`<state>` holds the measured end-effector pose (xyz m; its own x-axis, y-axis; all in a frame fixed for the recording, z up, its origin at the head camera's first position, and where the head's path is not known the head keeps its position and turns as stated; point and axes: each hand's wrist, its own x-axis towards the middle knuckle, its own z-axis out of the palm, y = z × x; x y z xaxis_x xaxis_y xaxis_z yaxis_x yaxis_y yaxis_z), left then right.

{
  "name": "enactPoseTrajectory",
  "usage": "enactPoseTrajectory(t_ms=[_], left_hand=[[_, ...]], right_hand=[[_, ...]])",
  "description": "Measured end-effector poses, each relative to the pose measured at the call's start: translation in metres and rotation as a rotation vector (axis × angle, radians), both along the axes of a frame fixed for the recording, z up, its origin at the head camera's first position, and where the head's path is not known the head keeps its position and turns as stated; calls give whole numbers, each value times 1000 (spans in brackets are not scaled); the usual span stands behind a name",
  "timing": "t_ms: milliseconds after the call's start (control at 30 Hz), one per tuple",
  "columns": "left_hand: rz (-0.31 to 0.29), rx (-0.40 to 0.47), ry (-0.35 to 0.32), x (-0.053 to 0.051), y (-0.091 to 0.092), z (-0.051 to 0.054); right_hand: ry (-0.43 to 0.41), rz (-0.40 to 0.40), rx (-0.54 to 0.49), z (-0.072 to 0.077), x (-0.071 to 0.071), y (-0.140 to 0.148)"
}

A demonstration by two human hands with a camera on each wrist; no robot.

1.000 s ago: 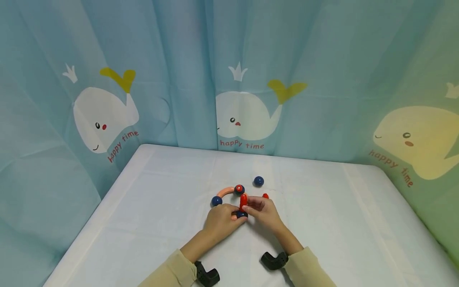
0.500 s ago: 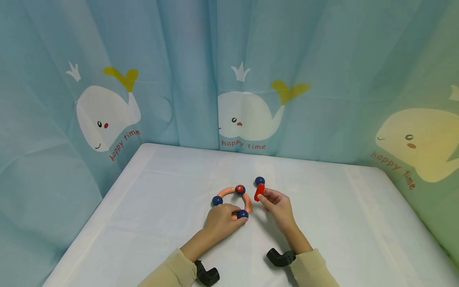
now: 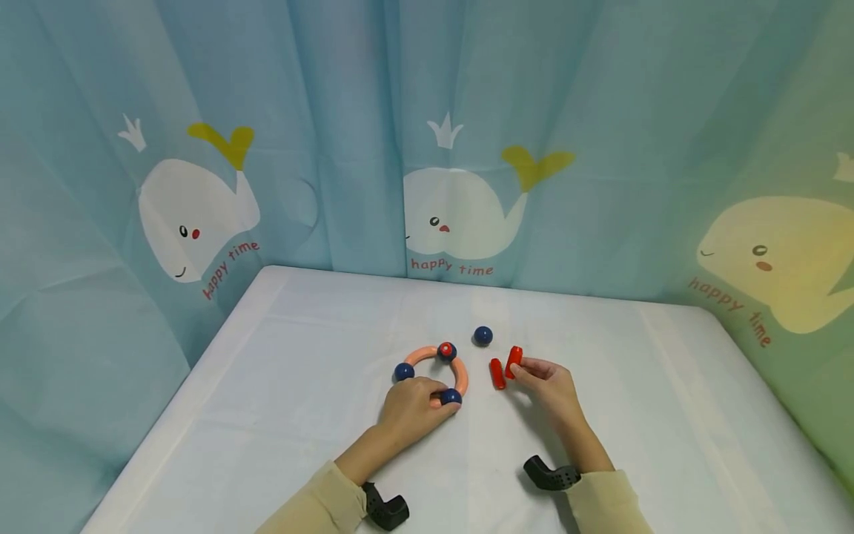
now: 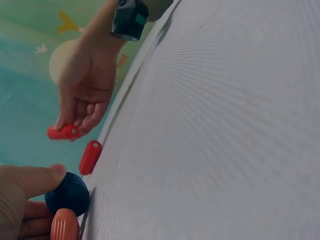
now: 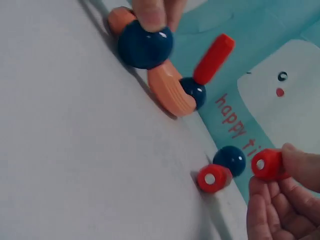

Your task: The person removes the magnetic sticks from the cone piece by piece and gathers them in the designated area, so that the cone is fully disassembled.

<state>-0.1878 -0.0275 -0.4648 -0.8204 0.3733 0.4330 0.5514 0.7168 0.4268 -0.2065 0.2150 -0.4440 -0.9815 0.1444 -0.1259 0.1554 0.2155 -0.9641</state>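
Observation:
My left hand (image 3: 410, 409) grips the near side of a ring made of orange curved pieces (image 3: 462, 377) and blue balls, its thumb and fingers around the near-right ball (image 3: 451, 397). On the ring's far ball a red stick (image 5: 214, 59) stands upright. Above the table, my right hand (image 3: 554, 387) pinches another red stick (image 3: 514, 362) between thumb and fingers; in the right wrist view its pale round end faces the camera. Just left of that hand, a further red stick (image 3: 497, 374) lies on the table. Part of the ring is hidden under my left hand.
A loose blue ball (image 3: 483, 336) lies beyond the red sticks on the white table (image 3: 300, 356). Behind the table hangs a blue-green curtain (image 3: 360, 148) with whale prints. Black devices (image 3: 385, 509) are worn at both wrists.
My right hand has lifted away from the near-right ball and moved right with its red stick, past the one lying on the table. My left hand has stayed at the ring.

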Motion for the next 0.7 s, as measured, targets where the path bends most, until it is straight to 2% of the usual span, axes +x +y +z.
enactPoseTrajectory(t_ms=[200, 400, 700], left_hand=[[1, 20, -29, 1, 0, 2], [5, -5, -6, 1, -1, 0], [-1, 8, 11, 0, 0, 0]], right_hand=[[-60, 7, 23, 0, 0, 6], [-111, 6, 129, -3, -1, 6], [-68, -50, 273, -8, -1, -2]])
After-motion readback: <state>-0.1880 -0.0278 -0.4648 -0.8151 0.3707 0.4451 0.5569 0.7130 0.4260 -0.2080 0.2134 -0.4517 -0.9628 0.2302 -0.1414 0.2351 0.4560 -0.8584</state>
